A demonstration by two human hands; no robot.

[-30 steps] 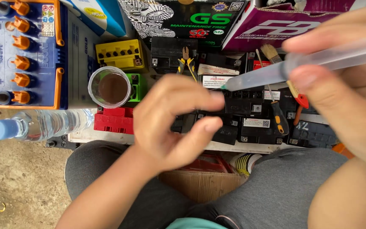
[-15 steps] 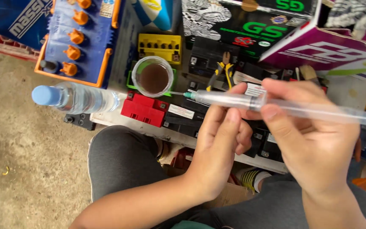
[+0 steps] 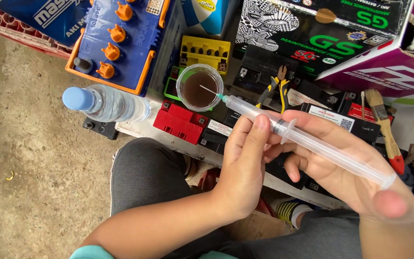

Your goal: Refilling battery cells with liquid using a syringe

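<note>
Both hands, left hand point(image 3: 245, 158) and right hand point(image 3: 341, 168), grip closed on the syringe point(image 3: 307, 141), needle dipped in the cup point(image 3: 200, 88) of brown liquid; drawing up likely calls for a steady plunger pull.

Both bare forearms come up from the bottom of the frame, and the hands meet in the middle. The left hand point(image 3: 245, 163) shows its back to the camera, wrist a bit bent, fingers curled in and the thumb stretched up along the side, pinching closed. The right hand point(image 3: 346, 168) sits just behind it, palm turned up, fingers curled loosely and the thumb pad point(image 3: 390, 204) pushed out toward the lower right. The two hands touch at the fingertips. The knees are bent underneath, in dark trousers.
</note>
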